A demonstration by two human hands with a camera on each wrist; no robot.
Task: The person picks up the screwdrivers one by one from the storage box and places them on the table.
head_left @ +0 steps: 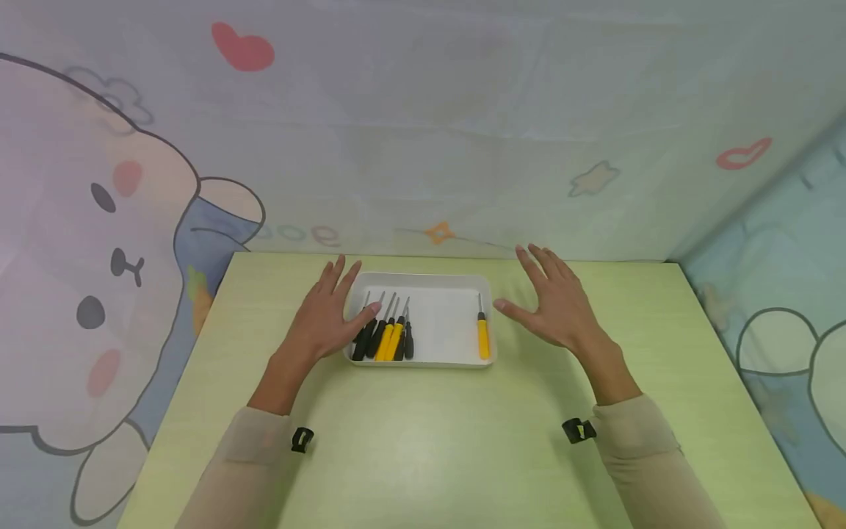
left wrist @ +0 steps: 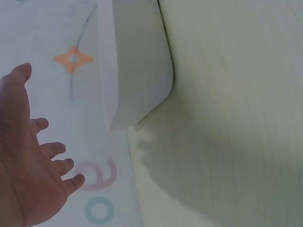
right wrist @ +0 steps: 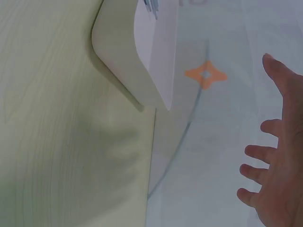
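Note:
A white rectangular tray (head_left: 423, 365) lies near the table's far edge. Several screwdrivers with black or yellow handles are grouped at its left, among them a yellow-handled screwdriver (head_left: 385, 342). Apart from these, another yellow screwdriver (head_left: 483, 338) lies along the tray's right side, its shaft pointing away from me. My left hand (head_left: 324, 316) hovers by the left end, fingers spread, its thumb over the tray in the head view. Just off the right end is my right hand (head_left: 558, 305), fingers also spread. Both hands hold nothing. In the wrist views, the tray's outer wall (left wrist: 142, 61) stands apart from each hand.
A pale wooden table (head_left: 423, 441) carries the tray. Behind it hangs a printed cloth (head_left: 423, 132) with hearts, stars and a cartoon animal on the left. Small black clips (head_left: 302, 439) sit by both wrists.

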